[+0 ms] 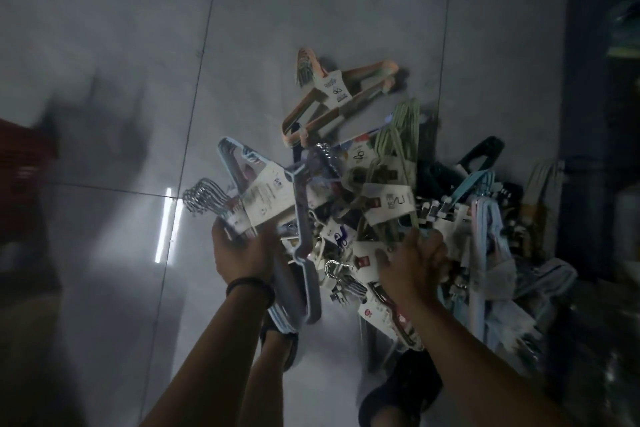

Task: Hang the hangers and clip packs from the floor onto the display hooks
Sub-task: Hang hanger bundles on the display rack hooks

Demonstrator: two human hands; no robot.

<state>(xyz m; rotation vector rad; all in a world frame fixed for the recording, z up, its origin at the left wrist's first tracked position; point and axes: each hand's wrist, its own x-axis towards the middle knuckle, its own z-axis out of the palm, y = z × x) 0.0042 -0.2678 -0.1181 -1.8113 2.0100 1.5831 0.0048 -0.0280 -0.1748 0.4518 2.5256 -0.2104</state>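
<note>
A heap of banded hanger packs (pixel 391 191) lies on the grey tiled floor. My left hand (pixel 242 250) grips a pack of grey-blue hangers (pixel 266 198) by its neck, lifted off the floor with the metal hooks pointing left. My right hand (pixel 415 267) reaches down into the heap, its fingers curled among a green hanger pack (pixel 388 208) and white labels; what it holds is blurred. An orange hanger pack (pixel 332 97) lies flat at the heap's far side. Light blue and pink packs (pixel 485 236) lie to the right.
Glossy floor tiles (pixel 138 80) spread to the left, with a bright light reflection (pixel 166 225). A dark display base (pixel 588 114) runs along the right edge. A red object (pixel 24 156) sits at the far left. My sandalled feet (pixel 401 388) stand near the heap.
</note>
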